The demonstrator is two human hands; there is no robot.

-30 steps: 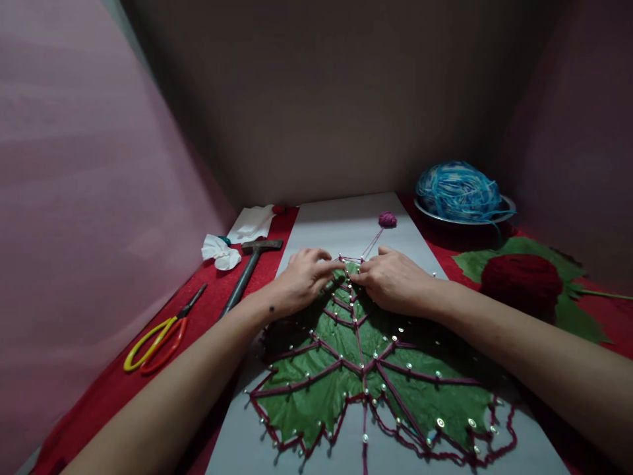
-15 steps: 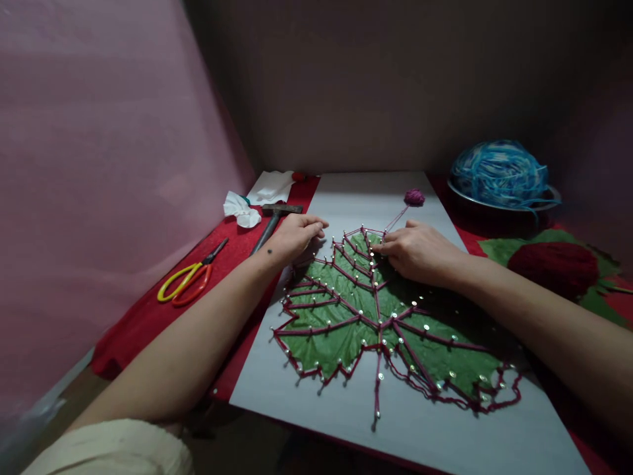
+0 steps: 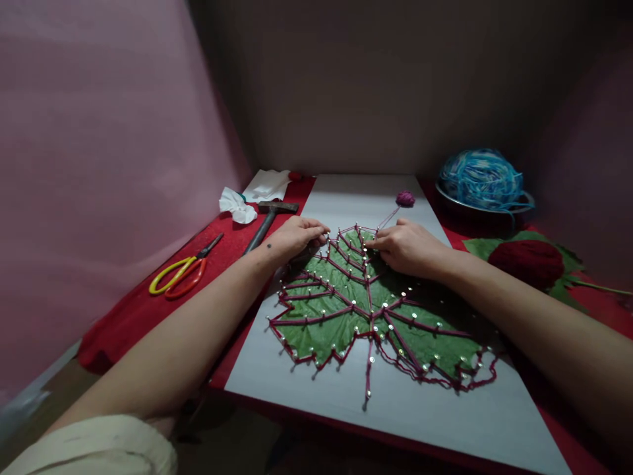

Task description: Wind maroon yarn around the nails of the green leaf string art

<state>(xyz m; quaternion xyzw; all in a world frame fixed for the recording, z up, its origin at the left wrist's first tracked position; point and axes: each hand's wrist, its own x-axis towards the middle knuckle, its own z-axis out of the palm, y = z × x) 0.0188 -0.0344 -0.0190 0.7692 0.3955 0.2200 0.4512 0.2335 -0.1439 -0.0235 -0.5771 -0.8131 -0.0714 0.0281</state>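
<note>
A green leaf point(image 3: 341, 316) lies pinned with several nails on a grey board point(image 3: 395, 402). Dark red yarn point(image 3: 346, 270) runs between the nails along its edge and veins. My left hand point(image 3: 297, 237) rests at the leaf's upper left edge, fingers curled on the board. My right hand point(image 3: 408, 247) sits at the leaf's top, its fingertips pinching the yarn strand near the tip nails. That strand leads up to a small purple yarn ball point(image 3: 405, 198) on the board.
A hammer point(image 3: 267, 221), yellow-and-red scissors point(image 3: 180, 274) and crumpled tissue point(image 3: 237, 204) lie on the red cloth at left. At right stand a bowl with blue yarn point(image 3: 482, 179) and a red yarn ball point(image 3: 527, 262) on another leaf. Walls close in on three sides.
My left hand drew away from the leaf tip to its left edge. My right hand stayed at the tip with the strand. The view pulled back, showing the table's front edge.
</note>
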